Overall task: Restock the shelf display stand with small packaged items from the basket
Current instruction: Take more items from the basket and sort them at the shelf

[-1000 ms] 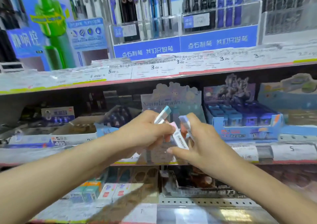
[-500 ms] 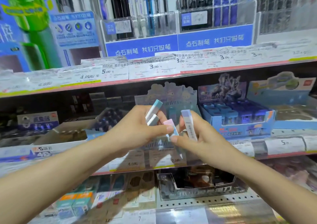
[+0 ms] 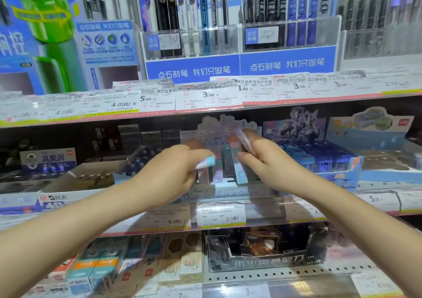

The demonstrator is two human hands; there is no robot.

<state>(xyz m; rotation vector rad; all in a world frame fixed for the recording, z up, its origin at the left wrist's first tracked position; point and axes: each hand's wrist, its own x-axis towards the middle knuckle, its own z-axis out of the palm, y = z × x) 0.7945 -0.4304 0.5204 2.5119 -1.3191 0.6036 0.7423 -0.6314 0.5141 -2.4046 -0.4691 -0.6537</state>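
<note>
Head view showed a stationery shelf (image 3: 205,106) in three tiers, its front rails lined with price labels, and pen racks (image 3: 239,39) on the top tier. At the centre of the middle tier stood the display stand (image 3: 228,126), a pastel cardboard box with a cartoon header card, several packets upright inside it. A blue carton (image 3: 319,160) sat just beside it on the right. No basket was in view.

Both hands worked at the mouth of the stand. The left hand (image 3: 173,172) was curled around a small pink-and-blue packet (image 3: 206,163), gripping it low near the stand's front. The right hand (image 3: 269,160) pinched a lavender packet (image 3: 245,141) between thumb and fingers, tilted above the rows. Motion blur hid the exact finger positions.

Judged procedure for seating the packets well: lower each one upright into an open slot, align its printed face forward, and release only once its base rests on the tray. Insert one packet at a time, so neighbouring packets are not knocked over.
</note>
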